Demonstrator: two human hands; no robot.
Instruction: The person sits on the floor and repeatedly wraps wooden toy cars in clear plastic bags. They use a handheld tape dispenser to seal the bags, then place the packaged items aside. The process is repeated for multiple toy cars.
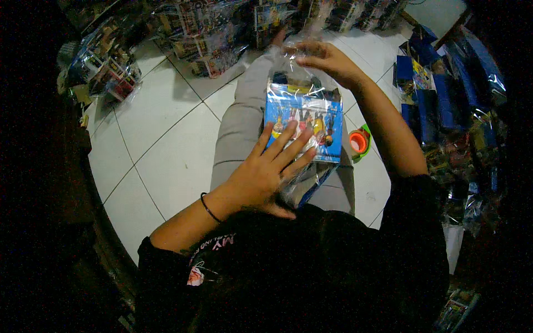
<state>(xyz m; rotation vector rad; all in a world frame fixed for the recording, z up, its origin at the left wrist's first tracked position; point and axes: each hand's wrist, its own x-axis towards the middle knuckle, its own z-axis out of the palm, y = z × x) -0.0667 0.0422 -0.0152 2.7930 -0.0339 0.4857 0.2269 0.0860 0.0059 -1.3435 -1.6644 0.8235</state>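
A clear plastic bag (288, 69) lies over my lap with a blue box (327, 105) inside it, printed with colourful cartoon figures. My left hand (266, 166) rests flat on the lower part of the box, its fingers spread. At the far end of the bag, my right hand (322, 58) has its fingers closed on the loose, crumpled plastic. Some dark thing sits under the plastic just beyond the box, too dim to make out. A blue strip (313, 188) shows below the box, near my shirt.
A green tape dispenser (360, 143) with an orange roll stands on the white tiled floor (177, 133) to the right of my legs. Plastic-wrapped boxes (205, 44) are piled at the back, with another bundle (114, 75) at far left. Blue wrapped packages (438, 100) line the right side.
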